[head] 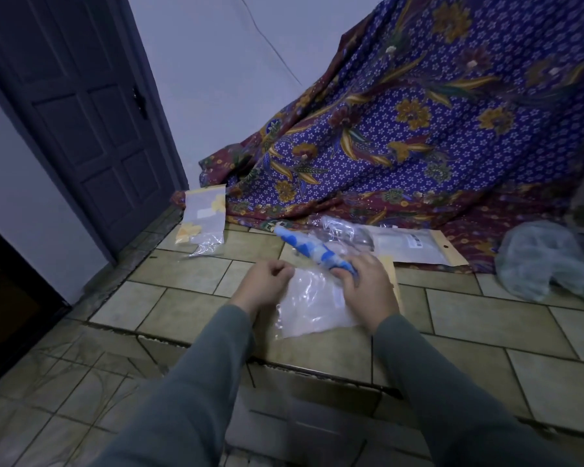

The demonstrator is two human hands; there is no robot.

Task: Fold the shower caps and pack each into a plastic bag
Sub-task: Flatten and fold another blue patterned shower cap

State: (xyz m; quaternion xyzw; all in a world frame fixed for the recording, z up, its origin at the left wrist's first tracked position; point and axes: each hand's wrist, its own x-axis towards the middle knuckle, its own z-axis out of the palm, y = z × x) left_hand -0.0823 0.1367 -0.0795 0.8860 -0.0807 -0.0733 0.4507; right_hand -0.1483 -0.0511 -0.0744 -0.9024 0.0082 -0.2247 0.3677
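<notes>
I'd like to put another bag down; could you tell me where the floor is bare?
Bare tiles lie left of the left hand, below the yellow packet, and right of the right hand, before the crumpled cap. Beyond the hands, bags crowd the patterned cloth.

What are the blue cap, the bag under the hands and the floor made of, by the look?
Blue cap: thin plastic film probably, printed blue and white, slightly shiny, rolled tight.
Bag: clear glossy plastic film; crinkles and glare show.
Floor: glazed ceramic tile, likely; grout lines, dull sheen.
</notes>
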